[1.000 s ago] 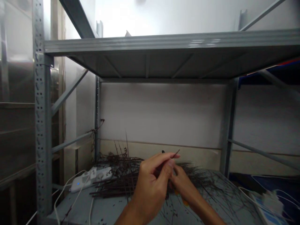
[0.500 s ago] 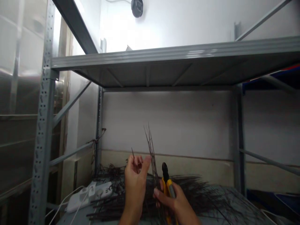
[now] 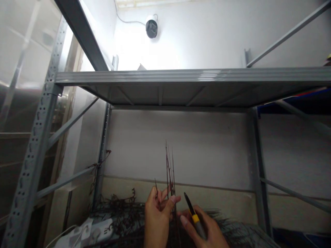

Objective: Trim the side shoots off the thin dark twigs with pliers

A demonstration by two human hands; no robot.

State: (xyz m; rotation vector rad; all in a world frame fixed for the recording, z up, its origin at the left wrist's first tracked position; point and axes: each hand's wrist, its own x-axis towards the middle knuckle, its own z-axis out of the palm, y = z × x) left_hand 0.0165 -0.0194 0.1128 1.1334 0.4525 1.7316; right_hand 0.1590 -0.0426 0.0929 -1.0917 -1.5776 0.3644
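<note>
"Are the hands together on your feed?"

"No, they're apart, but only just. The left hand [image 3: 156,217] sits low in the frame with its fingers curled, and a short dark stalk [image 3: 156,187] pokes up from them. The right hand [image 3: 205,229] is just beside it, wrapped around a pair of cutters [image 3: 196,219]. I see those edge-on: black nose pointing up, then a yellow band and a grey grip."

"And the long pieces?"

"A bundle of thin dark stalks [image 3: 170,168] stands nearly upright between the hands, and its lower end runs out of the bottom of the frame. The left thumb [image 3: 174,199] touches it. Whether that hand is gripping it, I can't tell from here. The tip of the cutters stands near the bundle but not against it."

"What's underneath?"

"A heap of dark stalks [image 3: 116,215] lies on a grey metal shelf [image 3: 258,235], partly behind the hands, with a white power strip [image 3: 99,231] at the lower left."

"Anything above that?"

"A second shelf [image 3: 181,77] runs overhead, held by a perforated steel upright [image 3: 33,162] on the left — and a white security camera [image 3: 151,28] is fixed high on the wall beyond."
</note>
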